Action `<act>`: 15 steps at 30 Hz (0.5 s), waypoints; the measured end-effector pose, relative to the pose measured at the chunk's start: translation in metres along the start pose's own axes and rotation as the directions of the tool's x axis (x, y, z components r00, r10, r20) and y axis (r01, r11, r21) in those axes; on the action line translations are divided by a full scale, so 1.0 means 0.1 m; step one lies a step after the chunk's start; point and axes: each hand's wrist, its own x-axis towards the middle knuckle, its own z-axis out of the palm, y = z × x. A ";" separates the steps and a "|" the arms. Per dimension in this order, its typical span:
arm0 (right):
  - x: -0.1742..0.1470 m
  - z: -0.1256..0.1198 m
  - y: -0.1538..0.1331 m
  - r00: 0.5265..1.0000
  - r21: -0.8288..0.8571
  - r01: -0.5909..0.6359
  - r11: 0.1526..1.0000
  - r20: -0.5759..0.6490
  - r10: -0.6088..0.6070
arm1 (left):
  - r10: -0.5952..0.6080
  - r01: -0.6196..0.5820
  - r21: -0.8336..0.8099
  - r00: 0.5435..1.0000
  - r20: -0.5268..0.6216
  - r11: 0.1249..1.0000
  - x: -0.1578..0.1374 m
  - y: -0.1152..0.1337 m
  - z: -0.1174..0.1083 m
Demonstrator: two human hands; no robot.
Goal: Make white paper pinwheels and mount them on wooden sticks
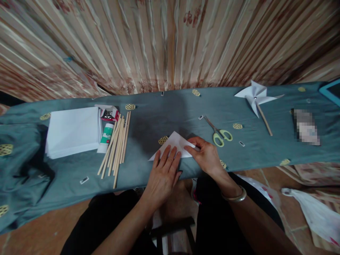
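Observation:
A sheet of white paper point(174, 140), folded into a triangle, lies near the front edge of the cloth-covered table, its peak pointing away from me. My left hand point(165, 170) rests flat on its left and middle part, fingers stretched out. At the triangle's right corner, my right hand point(204, 152) pinches the paper between thumb and fingers; a bracelet circles that wrist. Scissors with pale green handles point(219, 134) lie just beyond my right hand, blades pointing away to the left.
Left of my hands lie several wooden sticks point(115, 148), a glue stick point(107, 133), a small red-and-white box of metal pins point(109, 113) and a stack of white paper point(73, 131). A paper pinwheel on a stick point(255, 97) lies at right, near a blurred-out object point(306, 126). A curtain point(170, 46) hangs behind.

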 end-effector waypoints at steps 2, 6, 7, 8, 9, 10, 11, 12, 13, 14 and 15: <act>0.01 0.01 0.00 1.000 -0.011 0.004 1.000 -0.003 -0.004 | -0.003 0.003 0.016 1.000 -0.009 1.000 0.00 0.00 0.01; 0.02 0.01 -0.01 1.000 -0.026 0.004 1.000 0.004 -0.004 | -0.009 0.009 0.051 1.000 -0.005 0.999 0.01 0.00 0.02; 0.03 0.01 -0.01 1.000 -0.032 -0.001 1.000 0.006 0.001 | -0.011 0.011 0.059 1.000 0.005 0.998 0.01 0.00 0.01; 0.03 0.00 -0.01 1.000 -0.036 -0.006 0.999 0.008 0.006 | -0.012 0.011 0.065 1.000 0.017 0.998 0.01 -0.01 0.01; 0.03 0.00 -0.01 1.000 -0.038 -0.010 0.999 0.009 0.011 | -0.013 0.011 0.072 1.000 0.028 0.997 0.01 -0.01 0.00; 0.04 0.00 -0.01 1.000 -0.037 -0.014 0.999 0.012 0.014 | -0.013 0.010 0.078 0.999 0.036 0.997 0.01 -0.01 -0.01; 0.04 0.00 -0.01 1.000 -0.032 -0.018 0.999 0.015 0.018 | -0.011 0.008 0.083 0.999 0.041 0.996 0.02 -0.01 -0.01; 0.04 -0.01 -0.02 1.000 -0.027 -0.022 0.999 0.019 0.022 | -0.011 0.007 0.088 0.999 0.047 0.996 0.02 -0.01 -0.02; 0.05 -0.01 -0.02 0.999 -0.023 -0.027 0.999 0.022 0.028 | -0.012 0.007 0.090 0.999 0.052 0.996 0.02 -0.02 -0.02; 0.05 -0.01 -0.02 0.999 -0.024 -0.033 0.999 0.026 0.034 | -0.012 0.007 0.090 0.998 0.055 0.996 0.02 -0.02 -0.02; 0.05 -0.01 -0.02 0.999 -0.027 -0.038 0.999 0.028 0.039 | -0.013 0.008 0.090 0.998 0.057 0.996 0.02 -0.02 -0.03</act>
